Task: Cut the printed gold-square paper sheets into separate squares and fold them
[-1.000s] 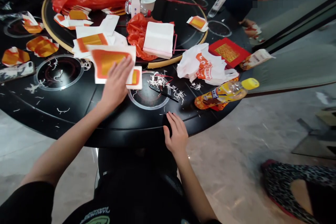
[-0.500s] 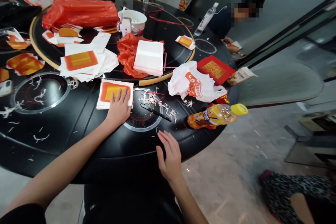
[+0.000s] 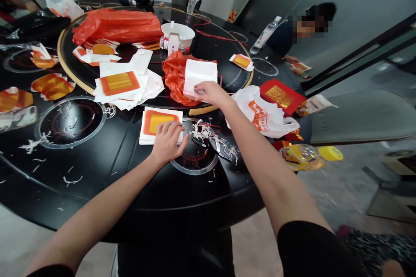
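My left hand [image 3: 169, 140], fingers spread and open, rests over the right side of a stack of joss paper [image 3: 147, 132] printed with an orange and gold block. My right arm reaches out over the table, and my right hand [image 3: 211, 94] is at the near edge of a pile of white paper [image 3: 201, 71]. Its fingers are bent together in a pinch on that paper; the fingertips are partly hidden. Beneath the pile lies a crumpled red plastic bag [image 3: 175, 80]. A black pen-like tool [image 3: 222, 156] lies among paper shreds [image 3: 203, 130] right of my left hand.
Loose printed sheets [image 3: 118, 83] and a large red bag [image 3: 117, 26] sit on the turntable. A white plastic bag [image 3: 256, 110], a red envelope [image 3: 281, 97] and a yellow-capped bottle [image 3: 305, 156] are at the right. Another person [image 3: 286, 39] sits beyond the table's right side.
My right hand has moved forward from the table's near edge to the white paper pile. My left hand stays at the printed stack, slightly lifted and shifted toward its right edge. The view has turned slightly left.
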{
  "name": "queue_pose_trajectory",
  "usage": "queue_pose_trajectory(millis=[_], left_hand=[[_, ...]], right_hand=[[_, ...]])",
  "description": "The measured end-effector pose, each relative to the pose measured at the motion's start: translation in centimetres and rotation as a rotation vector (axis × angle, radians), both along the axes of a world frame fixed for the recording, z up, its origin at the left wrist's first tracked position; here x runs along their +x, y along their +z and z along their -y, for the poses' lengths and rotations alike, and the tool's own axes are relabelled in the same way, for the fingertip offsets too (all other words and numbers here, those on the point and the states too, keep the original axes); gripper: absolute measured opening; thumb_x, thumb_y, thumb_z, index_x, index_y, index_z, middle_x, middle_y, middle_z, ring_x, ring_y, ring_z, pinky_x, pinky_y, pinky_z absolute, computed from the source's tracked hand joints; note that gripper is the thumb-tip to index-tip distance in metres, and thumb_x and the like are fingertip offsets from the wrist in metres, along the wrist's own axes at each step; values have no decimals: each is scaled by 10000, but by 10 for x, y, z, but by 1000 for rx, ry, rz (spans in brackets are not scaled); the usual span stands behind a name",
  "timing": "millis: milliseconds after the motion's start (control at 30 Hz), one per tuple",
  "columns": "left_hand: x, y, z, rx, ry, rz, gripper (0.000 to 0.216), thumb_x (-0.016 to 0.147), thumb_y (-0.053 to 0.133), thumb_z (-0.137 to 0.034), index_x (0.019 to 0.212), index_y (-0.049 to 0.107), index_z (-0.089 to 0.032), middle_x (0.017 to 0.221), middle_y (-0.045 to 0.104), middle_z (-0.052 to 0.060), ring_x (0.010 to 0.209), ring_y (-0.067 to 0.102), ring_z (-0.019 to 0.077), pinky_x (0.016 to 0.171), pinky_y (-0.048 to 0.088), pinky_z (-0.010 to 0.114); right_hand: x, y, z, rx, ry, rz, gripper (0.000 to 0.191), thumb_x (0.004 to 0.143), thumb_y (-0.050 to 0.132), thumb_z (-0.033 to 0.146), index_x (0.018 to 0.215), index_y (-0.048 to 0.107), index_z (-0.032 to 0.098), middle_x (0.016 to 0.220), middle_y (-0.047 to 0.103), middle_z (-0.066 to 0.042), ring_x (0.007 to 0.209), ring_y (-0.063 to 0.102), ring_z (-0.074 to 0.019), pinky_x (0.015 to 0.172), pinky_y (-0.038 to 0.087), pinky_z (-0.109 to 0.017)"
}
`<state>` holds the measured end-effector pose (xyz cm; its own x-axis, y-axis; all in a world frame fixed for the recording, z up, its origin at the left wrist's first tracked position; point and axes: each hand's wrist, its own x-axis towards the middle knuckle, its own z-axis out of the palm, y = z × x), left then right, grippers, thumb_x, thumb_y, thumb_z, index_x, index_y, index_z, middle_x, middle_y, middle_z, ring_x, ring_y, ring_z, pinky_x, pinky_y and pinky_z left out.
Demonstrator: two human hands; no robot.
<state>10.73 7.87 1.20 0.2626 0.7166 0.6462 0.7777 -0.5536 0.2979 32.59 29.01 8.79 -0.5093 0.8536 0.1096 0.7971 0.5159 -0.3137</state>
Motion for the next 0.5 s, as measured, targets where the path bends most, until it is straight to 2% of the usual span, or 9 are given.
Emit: queue_pose_trajectory(millis=[200, 367, 500], left_hand=[[1, -1, -3, -14, -43, 5, 165, 1058, 603, -328, 1028, 701, -199, 1069, 785, 94, 1046, 662, 281, 958, 421, 447], [1, -2, -4, -13, -53, -13, 218, 1073, 570, -344, 959, 682, -196, 985, 765, 84, 968, 647, 273, 923, 422, 433], [1, -2, -6, -23, -66, -26, 244, 1083, 554, -343, 926, 673, -198, 942, 747, 83, 929, 634, 269, 882, 417, 429]], right_hand=[[12, -1, -12, -70, 2, -63, 465, 708, 969, 392, 1122, 881, 198, 1308, 807, -86, 1265, 741, -358, 1156, 538, -425], [14, -2, -12, -78, 28, -106, 350, 752, 929, 367, 1070, 893, 226, 1260, 825, -52, 1265, 745, -347, 1156, 546, -433], [15, -3, -10, -95, -3, -147, 355, 763, 918, 364, 1092, 888, 234, 1271, 822, -46, 1279, 740, -350, 1174, 547, -460]])
